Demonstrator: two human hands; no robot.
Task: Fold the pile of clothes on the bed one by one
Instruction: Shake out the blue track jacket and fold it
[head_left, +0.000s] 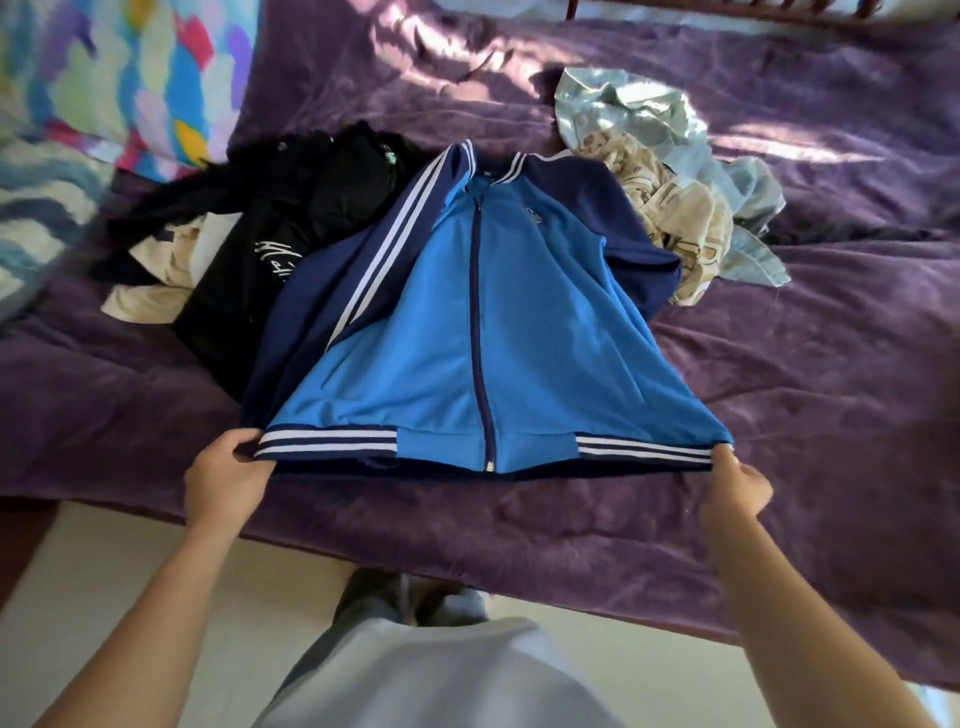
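A blue zip-up jacket (457, 332) with navy sleeves and white stripes lies front-up on the purple bed cover (805, 395), collar away from me. My left hand (226, 478) grips the left corner of its striped hem. My right hand (732, 491) pinches the right corner of the hem. The hem is stretched between both hands and lifted slightly off the cover. Left of the jacket lies a black garment with white script (244, 260) over a cream piece (156, 291). Behind the jacket on the right sits a crumpled heap of pale blue and beige clothes (670, 197).
A bright multicoloured blanket (119, 78) lies at the far left of the bed. The bed's near edge (571, 587) runs across in front of my legs, with pale floor (130, 571) below. A wooden headboard rail (727, 8) shows at the top.
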